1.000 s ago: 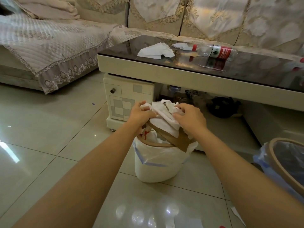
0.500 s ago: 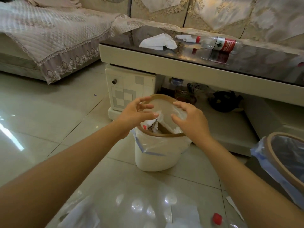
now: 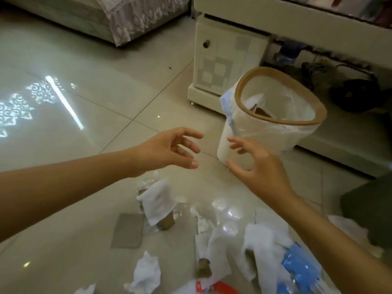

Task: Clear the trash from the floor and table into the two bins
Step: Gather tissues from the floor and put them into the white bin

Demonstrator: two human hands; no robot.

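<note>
A white bin (image 3: 237, 143) with a brown rim and clear liner stands on the floor by the table cabinet; paper and cardboard lie inside it. My left hand (image 3: 169, 151) and my right hand (image 3: 254, 164) hover in front of the bin, fingers spread, holding nothing. On the tiles below them lies trash: a cardboard tube (image 3: 165, 223) draped with a white tissue (image 3: 157, 200), crumpled tissues (image 3: 146, 274), white paper (image 3: 261, 247), a flat grey card (image 3: 128, 230), blue plastic wrap (image 3: 301, 268) and a red-and-white wrapper (image 3: 214, 287).
The coffee table's white cabinet (image 3: 224, 60) with a knob stands behind the bin. Dark objects (image 3: 356, 94) sit on the shelf under the table. A sofa edge with lace cover (image 3: 135, 22) is at the far left. A dark shape (image 3: 369, 209) is at the right.
Both hands let go of the paper and cardboard into the bin, then pulled back and down. My view has tilted down to the trash on the floor.
</note>
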